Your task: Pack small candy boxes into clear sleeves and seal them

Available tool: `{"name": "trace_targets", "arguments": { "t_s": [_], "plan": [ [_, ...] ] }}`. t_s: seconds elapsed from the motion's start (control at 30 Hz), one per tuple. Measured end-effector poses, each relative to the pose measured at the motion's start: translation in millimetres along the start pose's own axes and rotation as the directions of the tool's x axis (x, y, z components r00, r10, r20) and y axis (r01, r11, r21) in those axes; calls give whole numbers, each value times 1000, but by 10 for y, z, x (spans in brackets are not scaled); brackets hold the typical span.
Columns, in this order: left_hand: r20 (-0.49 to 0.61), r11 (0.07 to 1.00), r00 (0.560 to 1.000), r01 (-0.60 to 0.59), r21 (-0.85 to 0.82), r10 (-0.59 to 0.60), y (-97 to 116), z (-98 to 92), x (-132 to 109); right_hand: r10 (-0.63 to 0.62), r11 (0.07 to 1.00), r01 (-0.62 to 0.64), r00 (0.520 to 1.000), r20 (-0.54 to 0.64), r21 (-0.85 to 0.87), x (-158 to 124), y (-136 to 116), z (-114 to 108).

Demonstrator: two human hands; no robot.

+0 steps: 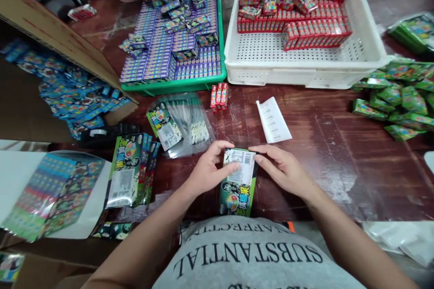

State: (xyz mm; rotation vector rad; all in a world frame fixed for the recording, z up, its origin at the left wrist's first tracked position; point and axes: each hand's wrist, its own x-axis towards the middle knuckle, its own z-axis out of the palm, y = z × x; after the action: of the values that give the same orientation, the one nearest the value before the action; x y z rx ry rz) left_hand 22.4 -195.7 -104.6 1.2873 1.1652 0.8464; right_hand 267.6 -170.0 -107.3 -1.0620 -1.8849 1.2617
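A green and black candy packet [237, 196] with a white label lies near the table's front edge, close to my body. My left hand [209, 169] grips its left side, the thumb on the label and the fingers at the far edge. At the far right corner, my right hand [286, 169] pinches the packet between thumb and fingers. Just beyond are a sheet of stickers [273, 119] and a few small red candy boxes [219, 96] standing together. Clear plastic bags [185, 117] with a printed green card lie to the left.
A green tray [222, 31] of purple boxes and a white crate [305, 74] of red boxes stand at the back. Blue packets [74, 90] fill a carton at left. Finished-looking packs [127, 169] are stacked nearer. Green packets [403, 99] are heaped at right.
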Motion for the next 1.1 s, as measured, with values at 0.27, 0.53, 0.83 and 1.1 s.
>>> {"name": "trace_targets", "arguments": {
  "t_s": [0.27,0.53,0.83,1.1],
  "plan": [
    [-272,995,961,26,-99,-52,-29,-184,80,159,953,-46,918,-363,299,106,5,588],
    [-216,942,960,104,-320,-180,-44,-224,83,288,916,-121,862,-417,382,159,-27,697],
    [-175,946,971,104,-306,-163,-45,-309,62,99,981,-44,952,-289,190,203,-73,547],
    [-109,997,992,68,20,-65,206,-418,62,30,994,-14,988,-149,108,311,-213,364]
  ]
}}
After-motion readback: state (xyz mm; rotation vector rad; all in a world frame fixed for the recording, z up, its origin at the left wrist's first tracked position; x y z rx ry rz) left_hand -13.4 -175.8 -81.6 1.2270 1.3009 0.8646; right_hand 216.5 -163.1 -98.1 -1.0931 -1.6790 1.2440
